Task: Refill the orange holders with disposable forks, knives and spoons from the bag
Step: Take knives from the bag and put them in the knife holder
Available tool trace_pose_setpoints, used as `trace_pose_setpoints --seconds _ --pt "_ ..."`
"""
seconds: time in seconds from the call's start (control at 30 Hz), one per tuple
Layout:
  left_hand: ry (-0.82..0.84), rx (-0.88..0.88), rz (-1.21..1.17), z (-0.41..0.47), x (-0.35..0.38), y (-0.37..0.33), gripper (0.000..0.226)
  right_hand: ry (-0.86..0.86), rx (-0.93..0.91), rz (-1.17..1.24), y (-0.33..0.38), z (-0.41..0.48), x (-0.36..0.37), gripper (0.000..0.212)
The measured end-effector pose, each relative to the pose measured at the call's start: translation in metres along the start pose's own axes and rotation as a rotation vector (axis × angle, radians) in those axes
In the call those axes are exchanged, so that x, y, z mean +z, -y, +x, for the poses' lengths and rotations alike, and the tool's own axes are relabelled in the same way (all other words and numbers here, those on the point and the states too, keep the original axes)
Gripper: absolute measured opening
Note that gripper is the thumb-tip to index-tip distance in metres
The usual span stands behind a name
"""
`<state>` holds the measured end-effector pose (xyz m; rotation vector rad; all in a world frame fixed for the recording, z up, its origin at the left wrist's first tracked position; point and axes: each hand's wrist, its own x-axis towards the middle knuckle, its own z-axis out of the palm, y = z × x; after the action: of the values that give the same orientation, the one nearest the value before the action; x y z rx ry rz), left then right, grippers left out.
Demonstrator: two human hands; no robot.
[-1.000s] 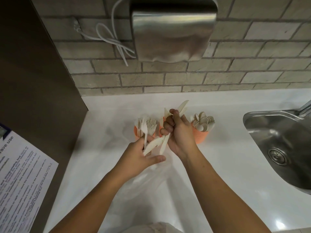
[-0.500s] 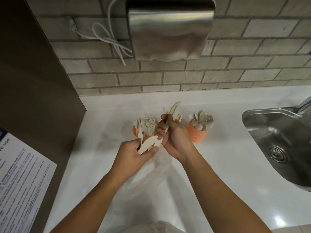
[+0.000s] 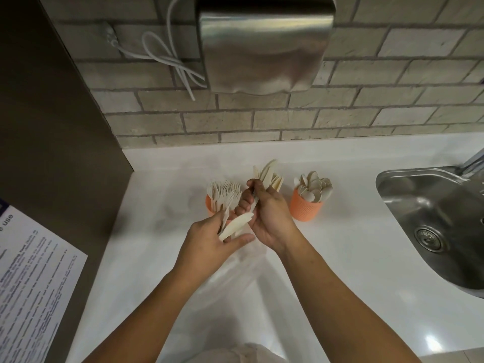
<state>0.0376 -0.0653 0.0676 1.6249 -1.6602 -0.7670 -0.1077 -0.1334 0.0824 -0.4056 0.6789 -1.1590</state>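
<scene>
Your left hand (image 3: 209,241) pinches small bundle of cutlery (image 3: 235,226) between thumb and fingers, tips pointing toward other hand. Your right hand (image 3: 267,218) has fingers curled round handle of one knife (image 3: 269,169), blade up. Both hands are over clear bag (image 3: 235,281) lying on white counter (image 3: 353,258). Orange fork holder (image 3: 210,209) is just left of hands, orange spoon holder (image 3: 305,209) near on right. More knives (image 3: 278,182) stand behind right hand; their holder is hidden. Steel sink (image 3: 432,205) is far right.
</scene>
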Motion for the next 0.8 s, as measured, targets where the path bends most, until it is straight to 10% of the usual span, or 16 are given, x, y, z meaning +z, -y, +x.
trace_pose_setpoints --seconds 0.33,0.8 --pt "-0.032 0.021 -0.158 -0.002 -0.012 -0.006 0.043 0.099 0.129 -0.037 -0.002 -0.007 0.001 0.031" --pt "-0.034 -0.023 -0.286 0.065 -0.042 -0.022 0.014 0.238 0.236 -0.924 -0.007 -0.028 -0.014 0.036"
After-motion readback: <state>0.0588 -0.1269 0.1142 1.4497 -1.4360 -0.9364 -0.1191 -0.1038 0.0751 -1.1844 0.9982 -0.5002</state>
